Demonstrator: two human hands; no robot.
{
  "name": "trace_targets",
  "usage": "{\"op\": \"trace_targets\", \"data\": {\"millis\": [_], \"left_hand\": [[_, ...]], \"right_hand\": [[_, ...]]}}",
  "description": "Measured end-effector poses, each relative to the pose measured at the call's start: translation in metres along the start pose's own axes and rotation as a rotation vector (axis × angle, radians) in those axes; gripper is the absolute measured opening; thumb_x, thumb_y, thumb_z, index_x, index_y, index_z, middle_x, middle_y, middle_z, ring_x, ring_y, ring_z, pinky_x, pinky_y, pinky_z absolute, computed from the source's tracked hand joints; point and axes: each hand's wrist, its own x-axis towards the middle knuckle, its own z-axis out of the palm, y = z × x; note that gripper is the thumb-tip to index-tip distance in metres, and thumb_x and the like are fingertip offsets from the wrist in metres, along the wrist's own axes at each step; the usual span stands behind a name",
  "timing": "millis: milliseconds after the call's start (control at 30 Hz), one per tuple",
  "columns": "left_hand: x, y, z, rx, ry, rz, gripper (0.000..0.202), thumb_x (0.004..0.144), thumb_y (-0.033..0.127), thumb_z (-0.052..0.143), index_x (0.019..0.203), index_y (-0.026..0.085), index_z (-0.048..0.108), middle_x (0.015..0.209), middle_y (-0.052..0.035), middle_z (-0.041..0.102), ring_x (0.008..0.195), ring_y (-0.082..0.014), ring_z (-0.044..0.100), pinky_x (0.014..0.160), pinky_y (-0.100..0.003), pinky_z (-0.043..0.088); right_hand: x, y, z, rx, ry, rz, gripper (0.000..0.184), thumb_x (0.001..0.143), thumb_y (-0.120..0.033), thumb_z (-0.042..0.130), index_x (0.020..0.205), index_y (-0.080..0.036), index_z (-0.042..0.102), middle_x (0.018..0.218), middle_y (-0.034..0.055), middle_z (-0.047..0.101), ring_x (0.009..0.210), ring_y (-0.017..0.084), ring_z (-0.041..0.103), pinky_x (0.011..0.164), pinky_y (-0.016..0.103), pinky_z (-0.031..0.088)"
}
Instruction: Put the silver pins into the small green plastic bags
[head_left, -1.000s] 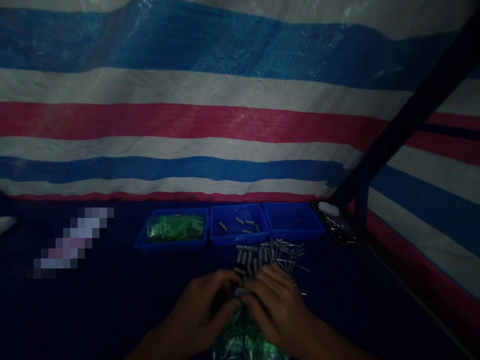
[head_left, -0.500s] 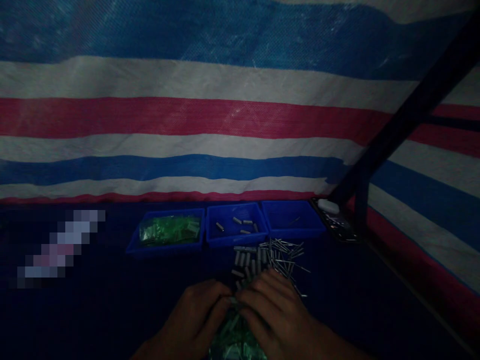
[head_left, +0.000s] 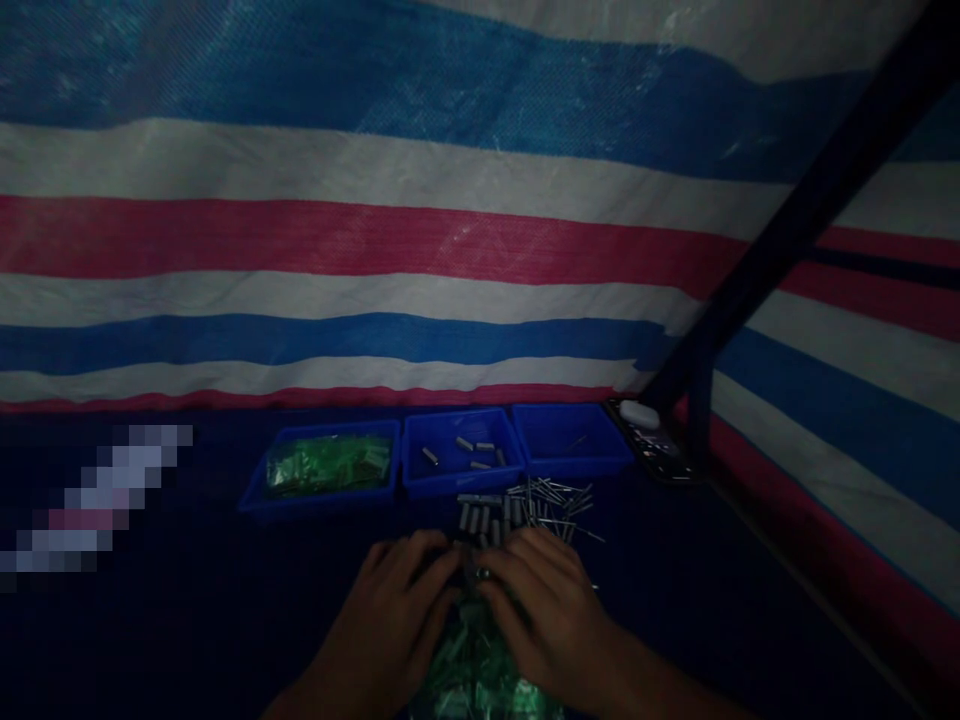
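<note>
In the dim light at the bottom centre, my left hand [head_left: 397, 610] and my right hand [head_left: 551, 600] meet with fingertips almost touching. A small metal cylinder [head_left: 482, 573] shows its round end at the fingertips of my right hand, which is closed on it. My left fingers are pinched together close by; what they grip is too dark to make out. Glossy green plastic packets [head_left: 480, 680] lie under both hands, partly covered by them. Just beyond the fingers are several loose metal cylinders [head_left: 480, 520] and a heap of thin metal pins [head_left: 559, 495].
Three blue trays stand in a row: the left tray [head_left: 322, 500] with green packets, the middle tray [head_left: 463, 480] with several cylinders, the right tray [head_left: 577, 455] with a thin pin. A phone [head_left: 664, 455] bearing a white case [head_left: 639, 414] lies right. Striped sheeting [head_left: 375, 235] hangs behind.
The view has shifted slightly right. My hands have come up a little toward the loose cylinders, and the metal cylinder's end now shows at my right fingertips. More of the green packets is exposed below.
</note>
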Motion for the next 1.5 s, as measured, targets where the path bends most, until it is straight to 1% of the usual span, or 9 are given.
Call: {"op": "trace_targets", "data": {"millis": [267,433,633,800,900,1033,1167,1333,1500], "left_hand": [[0.003,-0.004,-0.006,-0.114,-0.150,-0.117,0.014,0.082,0.018,0.046,0.089,0.022,0.057,0.090,-0.0021,0.059,0.085,-0.0185,0.052,0.079,-0.037,0.037],[0.003,-0.009,-0.007,-0.204,-0.173,-0.089,0.021,0.080,0.020,0.050,0.098,0.027,0.057,0.094,-0.0011,0.059,0.090,-0.0180,0.052,0.082,-0.036,0.035],[0.005,-0.007,-0.009,-0.272,-0.214,-0.212,0.022,0.087,0.018,0.035,0.086,0.021,0.057,0.086,-0.0010,0.059,0.081,-0.0156,0.054,0.076,-0.033,0.037],[0.004,-0.006,-0.012,-0.274,-0.208,-0.186,0.017,0.083,0.019,0.043,0.093,0.021,0.056,0.085,-0.0013,0.059,0.078,-0.0154,0.055,0.074,-0.031,0.040],[0.003,-0.009,-0.013,-0.275,-0.221,-0.166,0.018,0.080,0.018,0.046,0.095,0.022,0.057,0.091,-0.0021,0.058,0.081,-0.0153,0.055,0.074,-0.030,0.041],[0.003,-0.013,-0.012,-0.299,-0.284,-0.176,0.013,0.082,0.018,0.044,0.087,0.021,0.056,0.088,-0.0009,0.056,0.079,-0.0144,0.055,0.071,-0.028,0.042],[0.004,-0.015,-0.011,-0.316,-0.268,-0.185,0.015,0.085,0.022,0.040,0.086,0.020,0.055,0.085,-0.0011,0.056,0.078,-0.0137,0.054,0.071,-0.027,0.042],[0.007,-0.014,-0.016,-0.392,-0.258,-0.206,0.024,0.089,0.029,0.035,0.083,0.019,0.055,0.081,-0.0017,0.056,0.075,-0.0128,0.054,0.069,-0.025,0.042],[0.005,-0.013,-0.018,-0.453,-0.208,-0.181,0.027,0.090,0.027,0.031,0.079,0.017,0.054,0.079,-0.0029,0.057,0.076,-0.0126,0.054,0.073,-0.025,0.043]], "right_hand": [[0.030,0.009,0.005,-0.097,0.017,-0.089,0.018,0.083,-0.016,0.047,0.095,-0.013,0.061,0.071,0.0045,0.060,0.067,0.015,0.050,0.062,0.029,0.040],[0.033,0.016,0.009,-0.091,0.046,-0.022,0.019,0.083,-0.012,0.046,0.096,-0.012,0.059,0.070,0.0046,0.058,0.067,0.014,0.050,0.062,0.028,0.042],[0.026,0.028,0.009,-0.125,0.066,-0.035,0.021,0.081,-0.010,0.050,0.100,-0.011,0.058,0.079,0.0067,0.060,0.079,0.017,0.052,0.068,0.031,0.046],[0.024,0.032,0.010,-0.148,0.123,-0.055,0.025,0.080,-0.009,0.052,0.103,-0.014,0.059,0.081,0.0061,0.060,0.084,0.018,0.051,0.072,0.033,0.047],[0.021,0.036,0.013,-0.168,0.126,-0.030,0.027,0.080,-0.009,0.052,0.105,-0.016,0.059,0.082,0.0056,0.060,0.085,0.018,0.051,0.073,0.034,0.046],[0.020,0.044,0.016,-0.222,0.160,0.040,0.026,0.081,-0.012,0.053,0.104,-0.019,0.061,0.083,0.0055,0.061,0.088,0.019,0.051,0.075,0.036,0.044],[0.025,0.050,0.019,-0.335,0.190,0.140,0.021,0.082,-0.019,0.053,0.101,-0.020,0.062,0.084,0.0060,0.062,0.091,0.021,0.049,0.077,0.038,0.041],[0.028,0.030,0.012,-0.257,0.079,0.222,0.023,0.082,-0.027,0.053,0.101,-0.016,0.058,0.091,0.0078,0.062,0.096,0.023,0.047,0.079,0.039,0.039],[0.019,-0.011,-0.003,-0.042,-0.221,0.156,0.021,0.082,-0.029,0.053,0.100,-0.021,0.059,0.089,0.0039,0.061,0.089,0.019,0.050,0.079,0.035,0.040]]}}
